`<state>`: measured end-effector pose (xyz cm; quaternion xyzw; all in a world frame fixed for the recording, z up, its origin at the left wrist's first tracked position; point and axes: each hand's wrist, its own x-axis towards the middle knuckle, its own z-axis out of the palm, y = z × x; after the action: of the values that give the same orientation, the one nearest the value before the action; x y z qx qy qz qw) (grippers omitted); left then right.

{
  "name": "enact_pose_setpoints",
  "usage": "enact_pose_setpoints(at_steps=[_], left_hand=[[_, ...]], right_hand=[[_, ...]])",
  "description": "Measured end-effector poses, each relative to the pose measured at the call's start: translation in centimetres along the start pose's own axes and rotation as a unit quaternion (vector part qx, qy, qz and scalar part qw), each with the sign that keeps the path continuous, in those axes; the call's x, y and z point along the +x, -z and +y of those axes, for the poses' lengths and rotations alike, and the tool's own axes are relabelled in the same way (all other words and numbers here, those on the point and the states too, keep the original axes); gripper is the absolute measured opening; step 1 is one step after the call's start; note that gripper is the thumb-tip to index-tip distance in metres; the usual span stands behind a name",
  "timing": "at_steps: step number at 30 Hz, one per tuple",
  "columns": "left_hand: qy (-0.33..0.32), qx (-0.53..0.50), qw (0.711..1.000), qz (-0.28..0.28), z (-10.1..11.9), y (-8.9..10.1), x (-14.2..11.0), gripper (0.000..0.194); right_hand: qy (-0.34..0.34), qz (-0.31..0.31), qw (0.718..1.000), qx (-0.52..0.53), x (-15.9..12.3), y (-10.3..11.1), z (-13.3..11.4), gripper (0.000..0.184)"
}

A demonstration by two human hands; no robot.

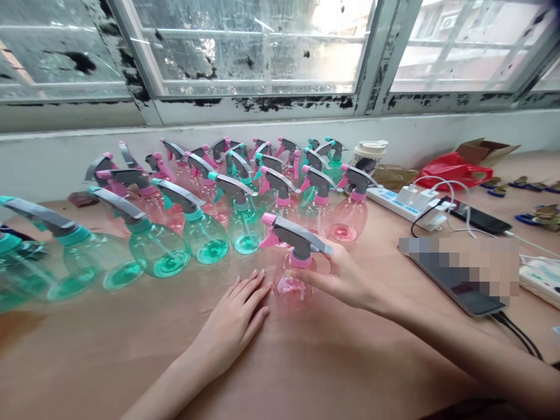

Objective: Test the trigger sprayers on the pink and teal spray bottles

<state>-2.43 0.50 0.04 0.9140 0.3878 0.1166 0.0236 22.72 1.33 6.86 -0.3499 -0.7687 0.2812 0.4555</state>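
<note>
A clear pink spray bottle (294, 290) with a grey and pink trigger head stands upright in front of me. My right hand (336, 277) is wrapped round its body from the right, thumb across the front. Just left of the bottle, my left hand (238, 309) lies flat on the table with fingers stretched out, holding nothing. Beyond both hands stand rows of similar spray bottles. A green spray bottle (244, 232) and a pink spray bottle (349, 216) are among the nearest of these.
A white power strip (405, 205) with plugs and cables lies at the right, beside a phone (479, 218) and a dark tablet-like device (450, 274). Behind are a paper cup (368, 156), a red plastic bag (455, 173) and a cardboard box (487, 150). Scissors (545, 216) sit far right. Windows line the back wall.
</note>
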Motion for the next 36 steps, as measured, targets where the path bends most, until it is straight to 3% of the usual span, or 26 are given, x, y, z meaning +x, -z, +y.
enact_pose_setpoints(at_steps=[4, 9, 17, 22, 25, 30, 36], left_hand=[[-0.014, 0.007, 1.000, 0.005, -0.5, 0.0, 0.1, 0.042], [-0.024, 0.017, 0.999, 0.021, -1.0, 0.3, 0.3, 0.042], [-0.009, 0.020, 0.998, 0.060, -1.3, 0.7, 0.6, 0.044], [-0.003, 0.023, 0.998, 0.063, -2.5, -0.1, 0.3, 0.048], [0.016, 0.028, 0.998, 0.060, -2.9, -0.5, 0.1, 0.049], [0.035, 0.022, 0.997, 0.062, -3.0, -0.5, -0.2, 0.050], [0.047, 0.017, 0.998, 0.045, -2.9, -0.4, -0.4, 0.051]], right_hand=[[-0.026, -0.010, 0.999, -0.016, -0.6, 1.4, -0.8, 0.017], [-0.065, 0.030, 0.995, -0.064, -2.4, 4.7, -0.9, 0.018], [-0.177, 0.143, 0.964, -0.135, -7.1, 15.2, 1.9, 0.028], [-0.162, 0.228, 0.953, -0.115, -5.8, 20.9, 4.6, 0.034], [-0.138, 0.248, 0.955, -0.084, -3.7, 21.8, 7.3, 0.037], [-0.141, 0.223, 0.961, -0.086, -1.0, 20.7, 11.3, 0.039], [-0.141, 0.214, 0.962, -0.095, -0.7, 19.4, 12.5, 0.035]])
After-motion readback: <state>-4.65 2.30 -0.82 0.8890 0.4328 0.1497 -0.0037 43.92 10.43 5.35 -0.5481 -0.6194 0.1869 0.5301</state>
